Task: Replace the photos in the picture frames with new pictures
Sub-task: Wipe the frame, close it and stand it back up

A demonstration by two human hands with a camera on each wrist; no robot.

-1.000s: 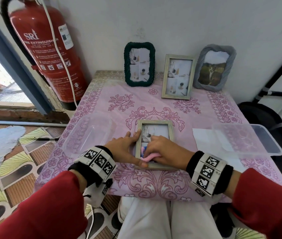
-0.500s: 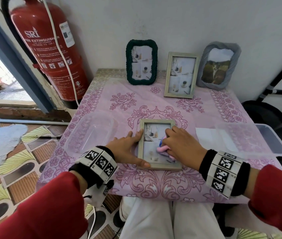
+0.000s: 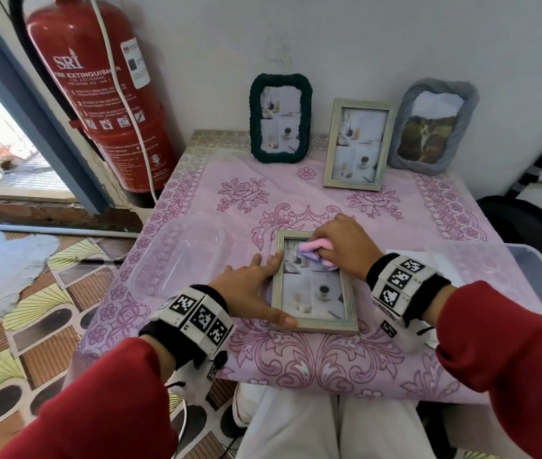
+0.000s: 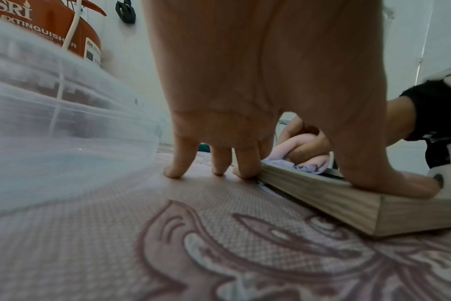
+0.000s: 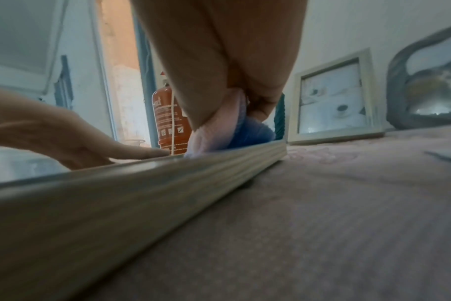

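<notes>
Right hand (image 3: 345, 246) — fingers curled round a bunched pink cloth (image 3: 316, 253), pressing it on the glass at the far-left corner of the flat frame (image 3: 312, 321). In the right wrist view a blue patch shows under the cloth; whether it is part of the cloth or something else, cannot tell.

Left hand (image 3: 249, 289) — spread, fingers straight. Thumb lies on the near-left corner of the frame; fingertips (image 4: 245, 173) touch the bench (image 3: 329, 369) right against the frame's left edge, bracing it. Nothing held.

The flat frame lies face up near the front middle of the bench, on the pink patterned cover, long side running away from the person. Photo inside shows a cup and pale objects.

Edges and room:
- Left of the frame, just beyond the left hand, a clear tub (image 3: 176, 260); little gap between it and the fingers.
- Right, a second clear tub (image 3: 538, 279) overhangs the bench's right edge, with white paper (image 3: 428, 260) under it.
- Front edge lies close to the frame's near side.
- Open cover between the frame and the back row.

Back row, upright against the wall: green frame (image 3: 281, 119), wooden frame (image 3: 359, 144), grey frame (image 3: 432, 125). Extinguisher (image 3: 97, 94) stands at the far-left corner, off the bench.
</notes>
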